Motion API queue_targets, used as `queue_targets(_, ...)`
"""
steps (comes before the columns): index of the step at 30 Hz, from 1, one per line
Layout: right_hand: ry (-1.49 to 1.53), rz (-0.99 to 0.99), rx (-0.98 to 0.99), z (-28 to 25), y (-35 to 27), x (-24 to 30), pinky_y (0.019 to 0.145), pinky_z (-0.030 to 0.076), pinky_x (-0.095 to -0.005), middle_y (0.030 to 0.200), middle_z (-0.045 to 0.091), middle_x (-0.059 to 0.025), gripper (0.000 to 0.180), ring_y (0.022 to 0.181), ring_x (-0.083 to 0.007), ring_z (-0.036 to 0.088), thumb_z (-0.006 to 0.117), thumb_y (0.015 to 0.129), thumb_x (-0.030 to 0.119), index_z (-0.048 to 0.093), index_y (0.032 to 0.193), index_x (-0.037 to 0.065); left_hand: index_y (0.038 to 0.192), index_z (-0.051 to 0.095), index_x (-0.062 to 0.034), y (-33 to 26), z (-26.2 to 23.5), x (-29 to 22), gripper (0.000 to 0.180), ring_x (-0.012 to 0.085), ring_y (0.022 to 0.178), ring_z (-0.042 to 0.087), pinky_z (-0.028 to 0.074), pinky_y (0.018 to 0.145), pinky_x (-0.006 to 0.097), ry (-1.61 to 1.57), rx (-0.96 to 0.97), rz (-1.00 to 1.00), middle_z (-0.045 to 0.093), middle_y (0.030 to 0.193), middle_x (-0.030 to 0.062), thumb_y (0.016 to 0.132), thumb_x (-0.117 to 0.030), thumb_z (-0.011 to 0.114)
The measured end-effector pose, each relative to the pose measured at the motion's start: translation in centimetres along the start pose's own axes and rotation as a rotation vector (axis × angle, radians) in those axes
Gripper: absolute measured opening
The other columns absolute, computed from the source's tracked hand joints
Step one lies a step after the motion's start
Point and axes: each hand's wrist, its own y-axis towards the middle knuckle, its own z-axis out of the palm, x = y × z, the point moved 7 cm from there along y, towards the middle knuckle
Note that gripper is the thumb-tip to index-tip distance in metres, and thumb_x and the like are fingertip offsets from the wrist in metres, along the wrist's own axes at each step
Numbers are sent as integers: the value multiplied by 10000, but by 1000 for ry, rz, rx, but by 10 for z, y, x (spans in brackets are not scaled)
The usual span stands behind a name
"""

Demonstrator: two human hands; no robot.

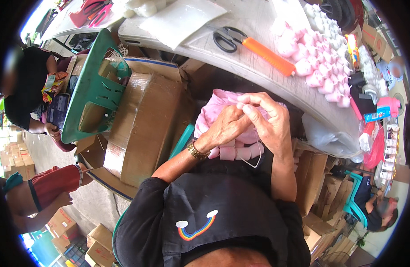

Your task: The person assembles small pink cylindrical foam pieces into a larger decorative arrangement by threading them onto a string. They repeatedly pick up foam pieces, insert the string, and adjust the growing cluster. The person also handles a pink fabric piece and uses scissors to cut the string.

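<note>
My left hand [229, 125], with a gold watch [198, 151] on its wrist, meets my right hand [272, 122] above my lap. Both have their fingertips pinched together; whatever is between them is too small to make out. Beneath them a pink cloth [209, 109] is bunched up. Short pink cylindrical pieces [227, 153] lie in a row at its near edge, beside a thin white cord [254, 164] that hangs in a loop below my right hand.
On the table [194, 58] ahead lie black-handled scissors [227, 39], an orange tool [269, 57], a white sheet [182, 20] and many pink pointed pieces [318, 66]. A large cardboard box [145, 120] and a green chair [96, 89] stand at left. Other people sit nearby.
</note>
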Motion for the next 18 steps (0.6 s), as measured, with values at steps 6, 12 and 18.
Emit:
queue_targets(6, 667, 102, -244, -20, -10, -13, 724, 481, -246, 786, 552, -27, 117, 715, -94, 554, 503, 994, 100, 564, 990, 0, 1047, 614, -18, -7, 11, 3, 320, 155, 835, 567, 454, 790, 329, -738, 126, -233, 590, 1019, 90, 911, -302, 559)
queue_targets(12, 266, 37, -363, -40, -30, -2, 655, 444, -240, 821, 517, -14, 103, 693, -87, 491, 531, 986, 116, 543, 993, 14, 1270, 480, -4, 2, 2, -8, 479, 283, 1046, 581, 366, 1099, 468, -1424, 122, -244, 501, 1290, 220, 890, -257, 623)
queue_targets(18, -309, -323, -403, -14, -35, 27, 660, 489, -295, 888, 592, -112, 98, 765, -204, 591, 628, 887, 9, 562, 959, 0, 1161, 584, -27, -1, 11, -7, 547, 373, 1240, 506, 393, 1077, 473, -1801, 39, -403, 508, 1330, 251, 989, -516, 409)
